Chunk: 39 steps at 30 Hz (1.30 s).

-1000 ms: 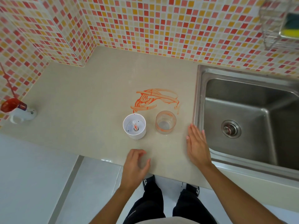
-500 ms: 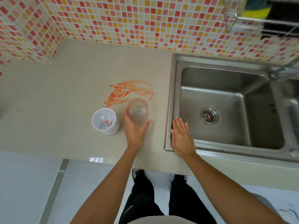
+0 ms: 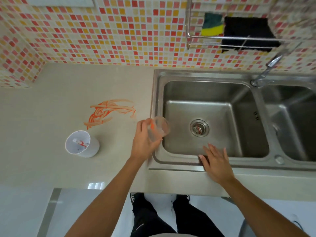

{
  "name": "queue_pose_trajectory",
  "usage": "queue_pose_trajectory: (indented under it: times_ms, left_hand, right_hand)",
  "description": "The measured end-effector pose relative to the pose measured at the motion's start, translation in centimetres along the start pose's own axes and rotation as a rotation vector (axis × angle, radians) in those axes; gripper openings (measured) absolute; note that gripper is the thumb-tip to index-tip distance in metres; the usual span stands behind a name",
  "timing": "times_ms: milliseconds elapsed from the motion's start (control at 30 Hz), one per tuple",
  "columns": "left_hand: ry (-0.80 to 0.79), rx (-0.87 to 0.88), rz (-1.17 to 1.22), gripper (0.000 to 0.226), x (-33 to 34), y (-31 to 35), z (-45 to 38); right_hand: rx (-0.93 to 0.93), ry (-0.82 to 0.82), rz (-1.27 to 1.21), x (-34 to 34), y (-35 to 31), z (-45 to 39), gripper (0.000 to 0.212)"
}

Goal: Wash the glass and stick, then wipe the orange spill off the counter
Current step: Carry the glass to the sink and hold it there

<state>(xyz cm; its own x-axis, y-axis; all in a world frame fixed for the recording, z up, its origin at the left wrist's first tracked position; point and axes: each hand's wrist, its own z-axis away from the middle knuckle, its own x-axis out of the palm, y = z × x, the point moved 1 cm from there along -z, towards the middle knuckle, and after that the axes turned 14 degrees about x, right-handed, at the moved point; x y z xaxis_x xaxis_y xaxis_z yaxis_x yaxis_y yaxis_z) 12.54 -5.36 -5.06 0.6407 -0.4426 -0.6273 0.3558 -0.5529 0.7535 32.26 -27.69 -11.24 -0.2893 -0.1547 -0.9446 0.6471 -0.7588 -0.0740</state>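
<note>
wall: mosaic of red, orange, yellow and white tiles, running along the far side and turning a corner at far left.
desk: pale beige surface, filling the left half and passing as a narrow strip along the near edge in front of the sink.
sink: stainless steel, set into the right half of the desk; two basins, the left one with a round drain in its floor, the right one cut off by the frame edge.
rack: metal wire shelf on the wall above the sink, holding a black cloth and, to its left, a green and yellow sponge.
tap: metal, rising from the far rim between the two basins.
orange spill: streaky smear on the desk, left of the sink, far side of the cup.
white cup: upright on the desk near the left, well apart from the sink; a stick with orange marks lies inside it.
left hand: fingers and thumb curled round the glass, lifting it over the left rim of the sink.
right hand: flat, fingers straight and spread, holding nothing, resting on the near rim of the left basin.
glass: clear with an orange streak, tilted, mouth toward the basin, off the desk in the left hand.
</note>
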Motion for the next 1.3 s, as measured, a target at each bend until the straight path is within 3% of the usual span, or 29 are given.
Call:
queue_pose_trajectory:
  times_ms: [367, 600, 833, 1000, 1100, 1200, 1300]
  left_hand:
    - [-0.390, 0.145, -0.362, 0.071, 11.1, 1.8, -3.3]
    - [-0.588, 0.367, -0.759, 0.064, 13.5, 2.4, -3.9]
    - [-0.613, 0.547, -0.952, 0.057, 14.2, 2.8, -3.8]
    - [-0.582, 0.484, -1.044, 0.046, 13.6, 4.3, -4.1]
    - [-0.571, 0.345, -0.976, 0.069, 13.2, 5.1, -4.7]
    - [-0.383, 0.247, -0.775, 0.061, 13.5, 7.0, -6.9]
    - [-0.302, 0.264, -0.553, 0.072, 14.7, 9.4, -10.1]
  right_hand:
    - [0.036, -0.120, 0.037, -0.9, 5.5, -2.2, 0.070]
    - [0.039, -0.140, 0.067, -0.2, 5.5, -2.6, 0.080]
    - [0.040, -0.161, 0.067, 0.1, 5.6, -2.8, 0.077]
    - [0.025, -0.184, 0.034, -0.4, 5.7, -2.5, 0.076]
    - [0.018, -0.216, -0.159, -1.0, 6.1, -2.8, 0.076]
    - [0.102, -0.160, -0.476, -3.4, 7.7, -5.5, 0.076]
    - [0.266, -0.020, -0.696, -7.8, 10.7, -10.7, 0.072]
